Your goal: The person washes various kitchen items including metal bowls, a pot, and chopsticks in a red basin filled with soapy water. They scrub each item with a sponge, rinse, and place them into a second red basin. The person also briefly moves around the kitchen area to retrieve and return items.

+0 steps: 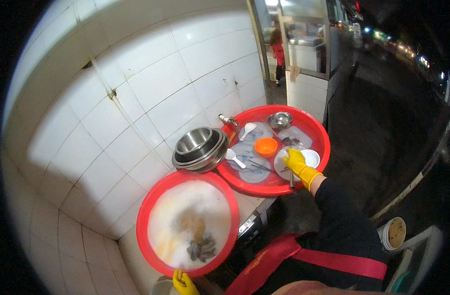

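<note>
My right hand (298,162), in a yellow rubber glove, reaches into a wide red plastic basin (323,147) of water. Its fingers are over a white plate (282,160), by a dark stick-like utensil (292,181); whether they grip it is unclear. A white bowl (310,158) lies just right of the fingers. Around them are an orange bowl (266,146), chopsticks (260,166), patterned plates (249,175) and two white spoons. My left hand (183,283), also gloved, is at the near rim of a second red basin (143,228) holding foamy water and a grey scrubbing cloth (202,249).
Stacked steel bowls (195,142) stand between the basins, against a white tiled wall (154,73). A tap (229,120) juts over the right basin. A bucket (392,233) stands at the right. A person in a red apron (278,51) is beyond the doorway.
</note>
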`<state>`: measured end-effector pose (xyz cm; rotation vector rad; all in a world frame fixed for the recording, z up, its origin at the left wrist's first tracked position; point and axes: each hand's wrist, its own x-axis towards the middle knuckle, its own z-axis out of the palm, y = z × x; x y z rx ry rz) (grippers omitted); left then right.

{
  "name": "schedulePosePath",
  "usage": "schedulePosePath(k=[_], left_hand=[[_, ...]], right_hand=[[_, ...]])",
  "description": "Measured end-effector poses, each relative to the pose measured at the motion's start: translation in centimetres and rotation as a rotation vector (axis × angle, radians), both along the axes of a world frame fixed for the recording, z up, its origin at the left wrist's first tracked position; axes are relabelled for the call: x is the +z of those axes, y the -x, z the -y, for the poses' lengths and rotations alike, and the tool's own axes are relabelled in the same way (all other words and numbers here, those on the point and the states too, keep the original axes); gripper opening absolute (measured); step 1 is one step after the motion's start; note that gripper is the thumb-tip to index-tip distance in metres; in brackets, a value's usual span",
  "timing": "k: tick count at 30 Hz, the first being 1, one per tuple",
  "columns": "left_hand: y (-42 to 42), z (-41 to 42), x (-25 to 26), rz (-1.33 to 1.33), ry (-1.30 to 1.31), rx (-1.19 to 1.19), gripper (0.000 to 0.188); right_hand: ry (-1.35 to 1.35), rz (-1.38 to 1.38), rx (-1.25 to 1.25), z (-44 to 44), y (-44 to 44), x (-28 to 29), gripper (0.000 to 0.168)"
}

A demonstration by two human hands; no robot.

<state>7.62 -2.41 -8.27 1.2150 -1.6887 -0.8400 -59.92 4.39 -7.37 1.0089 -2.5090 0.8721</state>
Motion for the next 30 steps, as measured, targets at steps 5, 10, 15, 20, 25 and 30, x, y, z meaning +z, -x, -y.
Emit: schedulePosePath(k=[5, 10, 15, 20, 25, 30], left_hand=[[-0.5, -4.3, 3.2, 0.063, 0.031, 0.4, 0.046], [-7.1, -7.1, -0.1, 0.423, 0.156, 0.75, 0.046], [-5.3, -9.3, 4.2, 0.114, -0.067, 0.879, 0.053], [-6.0, -12.8, 2.5, 0.064, -0.127, 1.018, 0.05], [-5.8, -15.7, 0.2, 0.215, -0.144, 1.042, 0.042], [-1.7, -16.3, -0.1, -0.345, -0.463, 0.974, 0.03]], right_hand=[[0.06, 0.103, 0.493, 5.6, -7.1, 5.0, 0.034], [-0.091, 0.153, 1.05, 13.9, -19.7, 5.8, 0.032], [-0.308, 0.094, 1.233, 18.8, -26.5, 2.3, 0.035], [-0.543, 0.265, 1.342, 23.8, -31.1, -5.2, 0.049], [-0.487, 0.202, 1.689, 23.0, -40.5, -8.1, 0.076], [-0.717, -0.161, 1.631, 20.9, -46.9, -7.2, 0.068]])
